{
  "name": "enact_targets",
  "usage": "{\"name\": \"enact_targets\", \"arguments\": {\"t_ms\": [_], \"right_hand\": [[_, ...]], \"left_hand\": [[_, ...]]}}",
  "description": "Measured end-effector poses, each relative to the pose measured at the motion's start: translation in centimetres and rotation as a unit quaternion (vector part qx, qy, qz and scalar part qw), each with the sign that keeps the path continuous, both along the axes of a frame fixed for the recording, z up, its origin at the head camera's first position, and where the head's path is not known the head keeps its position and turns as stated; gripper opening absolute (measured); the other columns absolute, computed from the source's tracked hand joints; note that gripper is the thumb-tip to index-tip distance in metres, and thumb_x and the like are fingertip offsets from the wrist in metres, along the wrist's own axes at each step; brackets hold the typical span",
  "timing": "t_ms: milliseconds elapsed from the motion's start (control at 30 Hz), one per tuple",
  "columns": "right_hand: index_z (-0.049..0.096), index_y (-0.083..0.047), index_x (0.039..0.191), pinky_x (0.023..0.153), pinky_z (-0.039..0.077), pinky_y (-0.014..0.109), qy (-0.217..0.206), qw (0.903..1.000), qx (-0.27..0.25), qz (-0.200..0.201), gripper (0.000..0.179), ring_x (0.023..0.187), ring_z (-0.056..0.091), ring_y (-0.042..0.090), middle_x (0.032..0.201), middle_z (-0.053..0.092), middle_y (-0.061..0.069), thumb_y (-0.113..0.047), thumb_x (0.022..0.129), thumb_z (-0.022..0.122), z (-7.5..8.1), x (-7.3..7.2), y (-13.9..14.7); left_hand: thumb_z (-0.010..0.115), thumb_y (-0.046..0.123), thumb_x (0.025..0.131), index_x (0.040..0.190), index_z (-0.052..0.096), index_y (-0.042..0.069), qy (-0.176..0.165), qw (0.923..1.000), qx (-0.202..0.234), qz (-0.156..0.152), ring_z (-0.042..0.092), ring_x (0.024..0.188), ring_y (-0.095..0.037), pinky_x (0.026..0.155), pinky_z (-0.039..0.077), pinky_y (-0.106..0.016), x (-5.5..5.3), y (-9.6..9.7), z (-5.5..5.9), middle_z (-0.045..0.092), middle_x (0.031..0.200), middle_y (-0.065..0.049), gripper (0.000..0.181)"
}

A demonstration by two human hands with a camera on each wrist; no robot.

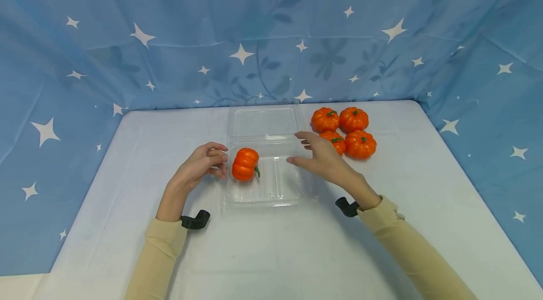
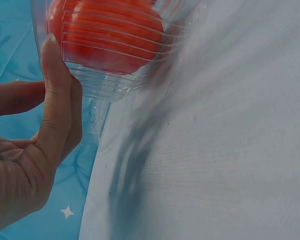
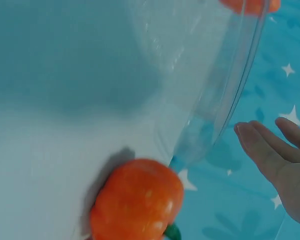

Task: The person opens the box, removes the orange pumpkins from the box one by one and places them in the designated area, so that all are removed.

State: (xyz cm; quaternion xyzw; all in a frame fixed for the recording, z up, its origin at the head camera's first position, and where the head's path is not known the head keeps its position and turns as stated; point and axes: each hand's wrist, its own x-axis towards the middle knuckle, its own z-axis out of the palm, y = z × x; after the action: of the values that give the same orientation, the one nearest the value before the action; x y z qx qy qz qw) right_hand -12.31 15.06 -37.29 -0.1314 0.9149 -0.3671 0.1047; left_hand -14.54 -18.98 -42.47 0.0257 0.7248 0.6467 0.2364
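A clear plastic clamshell box (image 1: 292, 191) lies on the table with its lid (image 1: 265, 123) folded back. One small orange pumpkin (image 1: 244, 164) with a green stem lies tilted on its side in the left part of the box. Beside the left wall is my left hand (image 1: 199, 163), fingers loosely bent; in the left wrist view a fingertip (image 2: 51, 42) meets the box's side or overlaps it. My right hand (image 1: 324, 158) hovers over the box's right edge, thumb and fingers spread and holding nothing. In the right wrist view its fingers (image 3: 262, 145) are apart from the rim.
Several more orange pumpkins (image 1: 360, 145) sit grouped to the right of the lid, one partly hidden behind my right hand. A white cloth covers the table (image 1: 254, 253). Behind it hangs a blue curtain (image 1: 169, 69) with white stars.
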Motion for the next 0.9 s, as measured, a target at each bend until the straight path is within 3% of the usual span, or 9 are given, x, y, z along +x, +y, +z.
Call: {"name": "enact_targets", "arguments": {"t_ms": [633, 900], "right_hand": [[0.046, 0.003, 0.150, 0.106, 0.053, 0.049, -0.059, 0.9966, -0.005, 0.057, 0.074, 0.132, 0.058, 0.038, 0.151, 0.053, 0.020, -0.036, 0.094, 0.073, -1.1, 0.1, -5.2], [0.047, 0.006, 0.148, 0.106, 0.053, 0.049, -0.059, 0.9952, -0.014, 0.077, 0.069, 0.131, 0.058, 0.038, 0.150, 0.054, 0.021, -0.032, 0.096, 0.071, -1.5, 0.2, -7.3]], "left_hand": [[0.049, 0.001, 0.102, 0.140, 0.036, -0.014, -0.002, 1.0000, 0.004, 0.002, 0.063, 0.068, -0.018, 0.068, 0.063, -0.032, 0.1, -0.1, 0.2, 0.063, 0.087, -0.013, 0.043], [0.049, 0.001, 0.102, 0.139, 0.037, -0.013, -0.002, 1.0000, 0.002, 0.000, 0.063, 0.068, -0.019, 0.068, 0.063, -0.032, 0.0, 0.0, 0.3, 0.064, 0.087, -0.010, 0.042]]}}
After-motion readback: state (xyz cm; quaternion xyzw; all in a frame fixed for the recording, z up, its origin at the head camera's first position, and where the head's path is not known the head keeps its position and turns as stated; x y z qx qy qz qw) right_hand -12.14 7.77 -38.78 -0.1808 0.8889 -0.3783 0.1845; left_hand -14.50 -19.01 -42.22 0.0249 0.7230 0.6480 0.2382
